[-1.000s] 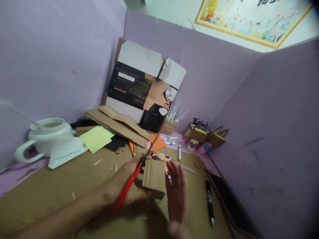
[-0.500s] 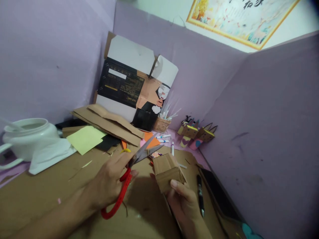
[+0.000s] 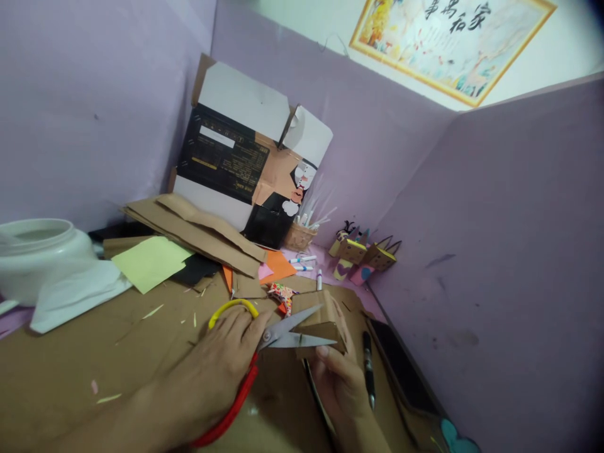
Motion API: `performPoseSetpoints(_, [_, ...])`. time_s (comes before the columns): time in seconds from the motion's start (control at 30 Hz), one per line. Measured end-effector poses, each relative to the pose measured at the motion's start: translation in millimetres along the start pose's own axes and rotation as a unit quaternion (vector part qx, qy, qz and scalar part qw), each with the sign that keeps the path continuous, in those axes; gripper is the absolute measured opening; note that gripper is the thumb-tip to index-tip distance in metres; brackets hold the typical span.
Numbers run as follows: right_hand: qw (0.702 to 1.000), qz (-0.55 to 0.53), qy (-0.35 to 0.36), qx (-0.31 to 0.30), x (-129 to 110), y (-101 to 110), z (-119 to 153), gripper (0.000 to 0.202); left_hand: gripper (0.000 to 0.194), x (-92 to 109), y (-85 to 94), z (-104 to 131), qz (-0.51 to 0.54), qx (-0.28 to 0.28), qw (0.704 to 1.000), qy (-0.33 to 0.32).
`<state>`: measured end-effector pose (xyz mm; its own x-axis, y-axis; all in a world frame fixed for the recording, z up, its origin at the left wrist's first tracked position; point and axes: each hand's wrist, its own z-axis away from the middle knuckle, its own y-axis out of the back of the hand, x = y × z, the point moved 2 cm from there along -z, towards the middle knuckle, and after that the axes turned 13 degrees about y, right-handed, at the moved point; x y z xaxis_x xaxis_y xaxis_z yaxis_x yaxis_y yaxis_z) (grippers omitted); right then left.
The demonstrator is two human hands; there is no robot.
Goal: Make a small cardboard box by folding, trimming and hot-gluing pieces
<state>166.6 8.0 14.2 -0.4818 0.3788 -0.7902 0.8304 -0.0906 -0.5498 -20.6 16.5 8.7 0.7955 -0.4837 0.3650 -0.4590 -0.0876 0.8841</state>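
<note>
My left hand point(image 3: 224, 358) is closed on a pair of scissors point(image 3: 283, 332) with a red handle. Their blades are apart and point right, lying across the view of a small folded brown cardboard box point(image 3: 314, 314). I cannot tell whether the blades touch the cardboard. Fingers of my right hand point(image 3: 342, 380) are wrapped round that box, thumb at its near lower edge. Just beyond my left hand a yellow loop point(image 3: 233, 305) shows, partly hidden. A colourful patterned paper piece point(image 3: 283, 294) lies behind the box.
Left stand a white pot point(image 3: 42, 258), yellow-green paper point(image 3: 151, 261) and cardboard sheets point(image 3: 198, 233). Behind are a flattened box point(image 3: 231, 157), a basket of pens point(image 3: 302, 236) and cardboard animal figures point(image 3: 353, 251). Right lie a black pen point(image 3: 368, 368) and a dark flat device point(image 3: 401, 365).
The scissors have swung down and right from a raised, up-pointing pose, and their blades now overlap the box. My right hand still holds the box. The view has shifted slightly.
</note>
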Motion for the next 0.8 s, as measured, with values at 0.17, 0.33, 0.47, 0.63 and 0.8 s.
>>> performPoseSetpoints(0.17, [1.000,-0.006,-0.007,0.018,-0.2,-4.6,3.4,0.092,0.074,0.0,0.0,-0.9,-0.018,-0.001,1.000,0.006])
performPoseSetpoints(0.33, [1.000,0.001,-0.008,-0.011,-0.1,-6.0,5.7,0.081,0.065,-0.3,-2.6,-0.4,-0.040,0.017,0.999,0.011])
performPoseSetpoints(0.47, [1.000,0.020,-0.006,-0.007,1.7,-5.4,6.2,0.079,0.061,0.6,-4.9,0.1,-0.067,0.028,0.997,0.012])
performPoseSetpoints(0.63, [1.000,0.009,0.009,-0.001,4.7,-5.9,7.4,0.077,0.061,1.0,-6.2,0.2,-0.099,0.038,0.994,0.012])
performPoseSetpoints(0.8, [1.000,-0.007,0.002,0.017,5.9,-2.0,4.5,0.083,0.056,-4.9,-5.2,-4.4,-0.095,0.048,0.994,0.003])
